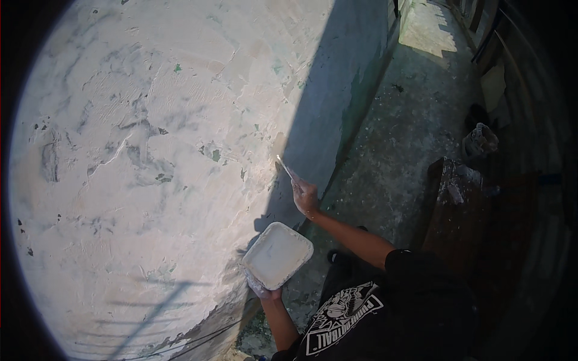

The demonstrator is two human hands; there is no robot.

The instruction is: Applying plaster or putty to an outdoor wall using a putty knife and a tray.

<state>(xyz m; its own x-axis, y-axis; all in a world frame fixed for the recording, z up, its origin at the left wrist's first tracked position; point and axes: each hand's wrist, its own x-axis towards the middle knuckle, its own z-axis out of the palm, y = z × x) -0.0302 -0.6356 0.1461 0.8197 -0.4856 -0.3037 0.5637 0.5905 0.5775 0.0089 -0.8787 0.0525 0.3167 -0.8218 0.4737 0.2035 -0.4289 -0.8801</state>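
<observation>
My left hand (pixel 264 290), smeared with white, holds a shallow white rectangular tray (pixel 278 256) from below and at its near edge. The tray is close to the wall, and a pale coating covers its inside. My right hand (pixel 305 198), also dusted white, is closed around a thin putty knife (pixel 286 168). Its bright tip meets or nearly meets the wall (pixel 198 102) at the border of sun and shadow; contact cannot be told for certain. Rough white filler covers the wall, with grey smears and small green patches showing through.
A narrow concrete floor (pixel 400 120) runs along the wall, spotted with white. On the right stand a dark wooden bench (pixel 448 210) with white-stained things on top and a white-splashed bucket (pixel 480 142). Thin dark lines cross the wall's lower edge.
</observation>
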